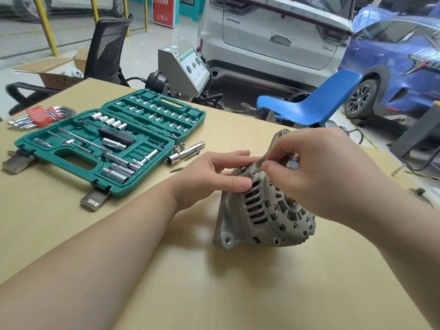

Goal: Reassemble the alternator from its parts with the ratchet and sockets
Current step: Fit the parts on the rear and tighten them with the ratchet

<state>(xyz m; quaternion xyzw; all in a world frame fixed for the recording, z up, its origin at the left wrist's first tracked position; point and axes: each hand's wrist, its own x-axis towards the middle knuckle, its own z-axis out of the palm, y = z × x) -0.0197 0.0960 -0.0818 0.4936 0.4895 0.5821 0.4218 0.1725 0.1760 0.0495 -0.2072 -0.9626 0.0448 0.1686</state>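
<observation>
Head view: right hand (316, 172) pinches a thin bolt (256, 171) between thumb and fingertips, its tip at a hole on the upper rim of the alternator (266, 210). Left hand (214, 177) holds the housing from the left, thumb pressed on the slotted side, fingers over the top edge. Alternator stands on its side on the table (214, 282), mounting ear down at front left, halves look already mated.

Step in hand is probably starting a through-bolt by hand. To do it well: keep the bolt in line with its hole, turn it with the fingertips until the thread catches, no forcing. Left hand should keep the halves from shifting so the holes stay matched. Start all bolts by hand before tightening any.

Further out: loose sockets (177, 151) and what looks like another bolt (178, 168) lie just left of the hands. Open green case (107, 144) with ratchet and sockets sits at the left, hex keys (38, 116) beyond it. Blue chair (309, 103) behind the table.
</observation>
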